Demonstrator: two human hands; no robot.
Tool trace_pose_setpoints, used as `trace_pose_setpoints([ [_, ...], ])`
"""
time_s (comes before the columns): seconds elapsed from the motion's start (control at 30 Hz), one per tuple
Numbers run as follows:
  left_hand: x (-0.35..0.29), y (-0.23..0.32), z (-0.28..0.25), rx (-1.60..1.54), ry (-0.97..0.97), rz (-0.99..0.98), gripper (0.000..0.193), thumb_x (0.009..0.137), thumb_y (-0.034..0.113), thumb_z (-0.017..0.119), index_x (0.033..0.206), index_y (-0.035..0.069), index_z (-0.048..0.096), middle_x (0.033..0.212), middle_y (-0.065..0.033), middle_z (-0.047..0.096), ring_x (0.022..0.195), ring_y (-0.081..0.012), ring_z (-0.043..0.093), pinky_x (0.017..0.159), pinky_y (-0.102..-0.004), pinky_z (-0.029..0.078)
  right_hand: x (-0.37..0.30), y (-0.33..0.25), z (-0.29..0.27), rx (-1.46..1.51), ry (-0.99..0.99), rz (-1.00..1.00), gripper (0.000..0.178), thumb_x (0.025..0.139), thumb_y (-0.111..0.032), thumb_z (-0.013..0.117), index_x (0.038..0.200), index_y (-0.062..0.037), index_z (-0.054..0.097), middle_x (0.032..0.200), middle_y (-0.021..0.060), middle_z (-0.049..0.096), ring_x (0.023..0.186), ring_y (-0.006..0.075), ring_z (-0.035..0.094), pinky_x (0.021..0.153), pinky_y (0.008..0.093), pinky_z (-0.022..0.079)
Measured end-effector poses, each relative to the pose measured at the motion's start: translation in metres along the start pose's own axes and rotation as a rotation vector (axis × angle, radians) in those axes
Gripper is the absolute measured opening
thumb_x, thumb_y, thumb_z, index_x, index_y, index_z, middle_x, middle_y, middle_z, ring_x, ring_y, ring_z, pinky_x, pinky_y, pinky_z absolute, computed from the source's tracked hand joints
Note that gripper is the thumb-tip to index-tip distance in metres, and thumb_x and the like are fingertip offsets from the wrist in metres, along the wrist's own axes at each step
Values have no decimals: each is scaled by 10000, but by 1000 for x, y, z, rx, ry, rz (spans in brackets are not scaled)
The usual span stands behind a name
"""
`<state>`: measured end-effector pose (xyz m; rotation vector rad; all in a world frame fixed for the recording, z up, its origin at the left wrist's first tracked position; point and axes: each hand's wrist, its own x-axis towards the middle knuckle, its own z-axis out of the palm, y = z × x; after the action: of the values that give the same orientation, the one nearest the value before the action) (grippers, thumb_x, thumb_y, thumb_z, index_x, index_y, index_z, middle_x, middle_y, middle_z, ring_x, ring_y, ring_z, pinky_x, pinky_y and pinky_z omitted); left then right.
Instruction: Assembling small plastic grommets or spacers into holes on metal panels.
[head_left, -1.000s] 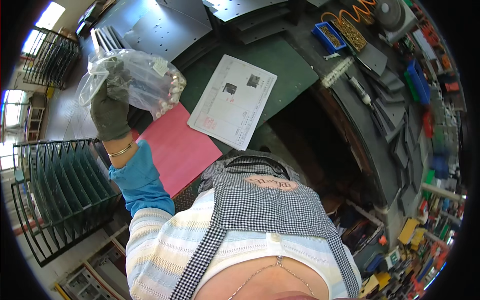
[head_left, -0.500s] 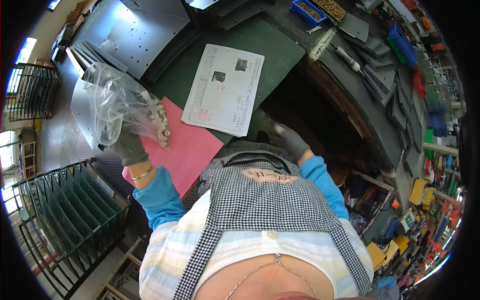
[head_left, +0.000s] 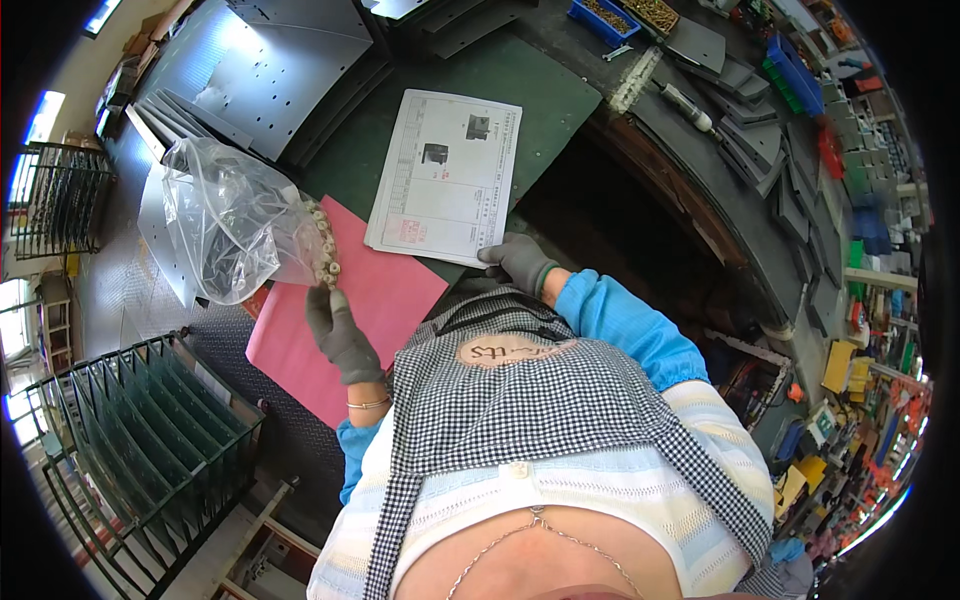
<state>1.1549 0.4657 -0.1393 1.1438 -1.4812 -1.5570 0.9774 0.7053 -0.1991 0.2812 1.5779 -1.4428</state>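
My right hand (head_left: pixel 522 263), in a grey glove, grips the lower right corner of a stack of printed sheets (head_left: pixel 440 180), its thumb on top. The sheets lie on a green tabletop (head_left: pixel 560 95), partly over a pink sheet (head_left: pixel 345 330). Above that pink sheet is my gloved left hand (head_left: pixel 342 338), open with fingers slightly apart and nothing visible in it. Its fingertips are close to the lower end of a clear plastic bag (head_left: pixel 225 225). Small white, ring-like parts (head_left: pixel 326 245) lie along the bag's right side; whether they are all inside it I cannot tell.
Stacked grey metal plates (head_left: pixel 290 75) stand at the back left. Green racks (head_left: pixel 150 420) are at lower left. A dark gap opens right of the sheets, bordered by a curved bench (head_left: pixel 700 210) with a screwdriver-like tool (head_left: pixel 688 107), grey plates and blue bins (head_left: pixel 604 20).
My left hand has let go of the bag and drawn back to the right and toward me. My right hand has moved left onto the corner of the printed sheets.
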Motion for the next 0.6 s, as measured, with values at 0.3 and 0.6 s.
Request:
trace_pose_setpoints([
  [0.3,18,18,79,138,-420,38,480,975,143,673,1403,-27,540,1357,-129,631,1251,-211,590,1068,-331,458,6,-39,-156,-178,145,-365,440,835,-84,702,1248,56,650,1132,125,718,1034,214,663,993,319,487],
  [0.6,95,-5,236,789,-522,204,935,810,437,803,1540,28,388,1511,-240,500,1392,-363,504,1145,-422,412,27,-42,-207,671,165,-326,508,961,-262,647,1433,-111,535,1306,61,655,1167,269,623,1020,469,469],
])
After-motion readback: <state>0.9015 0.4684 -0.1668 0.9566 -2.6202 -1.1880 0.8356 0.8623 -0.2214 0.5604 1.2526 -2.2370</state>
